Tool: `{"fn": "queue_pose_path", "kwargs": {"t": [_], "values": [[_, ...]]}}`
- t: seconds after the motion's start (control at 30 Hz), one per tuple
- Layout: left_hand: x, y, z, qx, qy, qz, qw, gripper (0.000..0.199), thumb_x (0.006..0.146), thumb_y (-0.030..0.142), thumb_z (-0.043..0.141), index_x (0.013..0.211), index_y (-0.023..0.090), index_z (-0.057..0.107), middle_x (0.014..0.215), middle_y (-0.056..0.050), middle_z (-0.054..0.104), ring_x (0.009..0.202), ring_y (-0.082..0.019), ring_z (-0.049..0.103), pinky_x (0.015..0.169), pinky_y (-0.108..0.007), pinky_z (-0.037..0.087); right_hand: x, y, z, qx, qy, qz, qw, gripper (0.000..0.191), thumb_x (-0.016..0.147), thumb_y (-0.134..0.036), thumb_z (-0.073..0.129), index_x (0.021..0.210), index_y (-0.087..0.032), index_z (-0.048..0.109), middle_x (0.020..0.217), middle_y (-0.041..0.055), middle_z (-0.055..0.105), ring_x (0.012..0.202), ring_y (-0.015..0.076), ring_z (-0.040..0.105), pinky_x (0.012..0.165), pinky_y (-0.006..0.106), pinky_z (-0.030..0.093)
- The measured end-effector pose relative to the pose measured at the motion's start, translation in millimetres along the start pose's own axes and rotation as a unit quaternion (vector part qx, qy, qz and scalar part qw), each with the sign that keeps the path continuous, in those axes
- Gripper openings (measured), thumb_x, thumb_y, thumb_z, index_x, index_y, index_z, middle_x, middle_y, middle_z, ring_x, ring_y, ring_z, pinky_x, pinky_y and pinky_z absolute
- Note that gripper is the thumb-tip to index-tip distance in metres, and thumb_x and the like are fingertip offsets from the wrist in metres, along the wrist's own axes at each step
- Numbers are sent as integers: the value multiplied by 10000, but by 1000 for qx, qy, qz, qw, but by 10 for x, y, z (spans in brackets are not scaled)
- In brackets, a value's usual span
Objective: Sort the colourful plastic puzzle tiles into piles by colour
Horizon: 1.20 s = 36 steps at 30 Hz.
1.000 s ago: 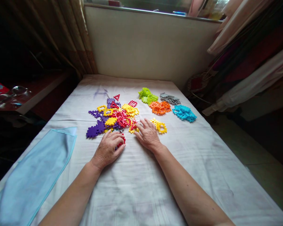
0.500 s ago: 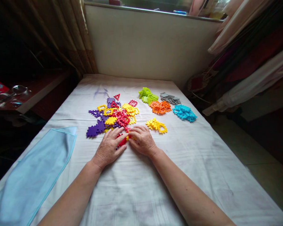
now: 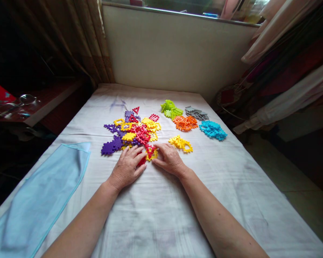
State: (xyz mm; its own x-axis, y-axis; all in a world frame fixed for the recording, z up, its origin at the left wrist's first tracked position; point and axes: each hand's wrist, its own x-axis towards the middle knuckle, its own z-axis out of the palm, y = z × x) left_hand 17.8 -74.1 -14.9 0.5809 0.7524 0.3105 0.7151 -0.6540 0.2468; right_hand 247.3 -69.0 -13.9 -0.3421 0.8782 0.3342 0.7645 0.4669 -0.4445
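Note:
My left hand [image 3: 128,165] rests palm down with its fingers stretched out, partly over a red interlocking plastic piece [image 3: 142,161]. My right hand [image 3: 169,157] has its thumb and forefinger at the right edge of a yellow square-framed interlocking piece [image 3: 152,156]. A red triangular piece [image 3: 150,149] overlaps that yellow one. Just beyond both hands lies a mixed heap of interlocking pieces: red ones [image 3: 141,134], yellow ones [image 3: 150,124] and purple ones [image 3: 111,146]. The underside of my left hand is hidden.
Right of the heap are separate piles: yellow [image 3: 181,143], orange [image 3: 186,123], lime green [image 3: 171,109], grey [image 3: 196,113] and blue [image 3: 213,130]. A light blue cloth [image 3: 45,197] lies on the left of the white-sheeted surface [image 3: 140,222]. Glasses [image 3: 27,99] sit on a side table.
My right hand has shifted slightly right, away from my left hand, uncovering the yellow square-framed piece and the red triangle between them. My left hand stays nearly in place. The view has shifted slightly.

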Motion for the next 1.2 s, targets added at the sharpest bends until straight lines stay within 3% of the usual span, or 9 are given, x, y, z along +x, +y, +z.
{"fn": "queue_pose_path", "kwargs": {"t": [0.1, 0.2, 0.37, 0.57, 0.7, 0.83, 1.0, 1.1, 1.2], "values": [[1, -6, 1, -7, -2, 2, 1000, 515, 918, 368, 542, 1418, 246, 502, 1450, -105, 544, 1364, -298, 456, 1161, -563, 292, 1, -14, -9, 14, 40, -11, 999, 527, 815, -377, 721, 1289, -198, 578, 1179, 108, 694, 1093, 258, 614, 968, 409, 457], [6, -7, -1, -4, -3, 6, 1000, 561, 927, 372, 536, 1473, 288, 437, 1463, -101, 528, 1364, -297, 454, 1158, -564, 289, 8, -54, -37, 22, 63, -13, 998, 427, 835, -400, 697, 1213, -214, 624, 1118, 92, 710, 1057, 247, 629, 957, 397, 467], [11, -7, -6, 10, -16, 11, 1000, 456, 936, 376, 525, 1388, 329, 547, 1448, -83, 538, 1366, -307, 441, 1147, -572, 291, 13, -43, -91, 25, 71, -32, 997, 262, 839, -432, 687, 989, -216, 692, 1013, 85, 714, 974, 225, 641, 913, 368, 487], [13, -7, -1, 24, -20, 18, 999, 363, 939, 378, 510, 1267, 311, 649, 1432, -87, 552, 1362, -321, 440, 1142, -588, 291, 4, 101, -292, 65, 81, -9, 995, 297, 828, -457, 679, 996, -212, 685, 953, 67, 709, 905, 212, 657, 846, 354, 517], [10, -7, 8, 22, -15, 17, 1000, 357, 937, 379, 509, 1243, 281, 662, 1415, -99, 568, 1355, -322, 450, 1150, -587, 285, 18, 110, -531, 74, 127, 14, 989, 329, 805, -464, 691, 1028, -223, 678, 987, 65, 695, 880, 213, 651, 844, 364, 525], [7, -5, 4, 19, -14, 14, 1000, 356, 937, 372, 502, 1240, 276, 661, 1413, -94, 573, 1357, -315, 453, 1155, -580, 283, 15, 266, -619, 63, 216, 83, 971, 365, 810, -509, 661, 1030, -219, 680, 993, 72, 685, 839, 207, 640, 836, 368, 529], [8, -6, 6, 10, -8, 9, 1000, 359, 937, 382, 497, 1242, 282, 658, 1406, -87, 580, 1357, -309, 452, 1160, -573, 279, -97, 765, -459, 49, 302, 251, 918, 484, 776, -635, 592, 942, -188, 679, 979, 102, 700, 832, 222, 649, 820, 391, 526], [6, -10, 8, 12, -8, 10, 1000, 361, 940, 387, 494, 1245, 281, 657, 1405, -88, 580, 1357, -310, 453, 1157, -575, 283, -165, 968, -375, 68, 284, 331, 897, 540, 744, -679, 573, 934, -185, 680, 960, 107, 721, 830, 231, 662, 761, 368, 522], [4, -15, 8, 11, -9, 9, 1000, 365, 942, 385, 493, 1249, 276, 656, 1404, -91, 582, 1358, -314, 453, 1157, -581, 282, -197, 1018, -350, 54, 240, 358, 901, 532, 739, -670, 571, 954, -198, 692, 930, 92, 735, 796, 227, 659, 727, 356, 507]]}}
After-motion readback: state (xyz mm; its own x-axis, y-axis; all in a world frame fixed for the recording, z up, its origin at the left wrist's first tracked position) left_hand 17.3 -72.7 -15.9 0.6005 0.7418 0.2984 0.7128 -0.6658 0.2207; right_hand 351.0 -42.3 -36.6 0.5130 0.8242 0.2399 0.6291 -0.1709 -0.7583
